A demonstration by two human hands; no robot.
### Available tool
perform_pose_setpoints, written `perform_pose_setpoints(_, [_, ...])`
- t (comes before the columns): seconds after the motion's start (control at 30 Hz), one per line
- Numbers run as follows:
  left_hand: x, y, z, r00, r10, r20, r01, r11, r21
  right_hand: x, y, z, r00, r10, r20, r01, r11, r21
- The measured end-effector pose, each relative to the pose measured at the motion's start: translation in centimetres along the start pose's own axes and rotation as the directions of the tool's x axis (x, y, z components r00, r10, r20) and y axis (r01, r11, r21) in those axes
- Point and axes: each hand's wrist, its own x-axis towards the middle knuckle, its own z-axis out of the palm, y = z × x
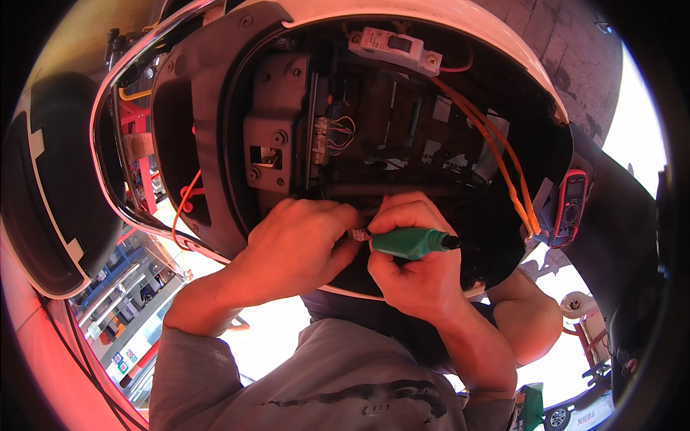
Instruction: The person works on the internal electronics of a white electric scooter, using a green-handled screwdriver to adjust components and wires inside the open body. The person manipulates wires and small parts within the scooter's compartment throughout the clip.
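Note:
Inside the open white-rimmed housing (514, 37), my right hand (413, 266) grips a green marker-like bottle (408, 243) with a black end. Its left tip meets a small clear connector (358, 234) that my left hand (298, 248) holds between curled fingers. Just above my hands is a dark metal bracket (273, 122) with bolts and a wired terminal strip (321, 140). A grey breaker switch (395, 50) sits along the upper rim, with orange cables (514, 176) running down to the right side.
A red multimeter (571, 208) rests at the housing's right edge. A black padded seat (57, 187) stands at left beside hanging black cables. Beyond lie an orange wire (185, 205) in the frame opening, pavement (582, 65) and a vehicle wheel (558, 418) at lower right.

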Motion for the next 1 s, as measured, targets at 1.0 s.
perform_pose_setpoints(1.0, [0.08,0.21,-0.14,0.999,-0.033,0.012,0.033,0.999,0.000,0.05,-0.09,-0.04,1.000,0.015,0.017,-0.015,1.000,0.007])
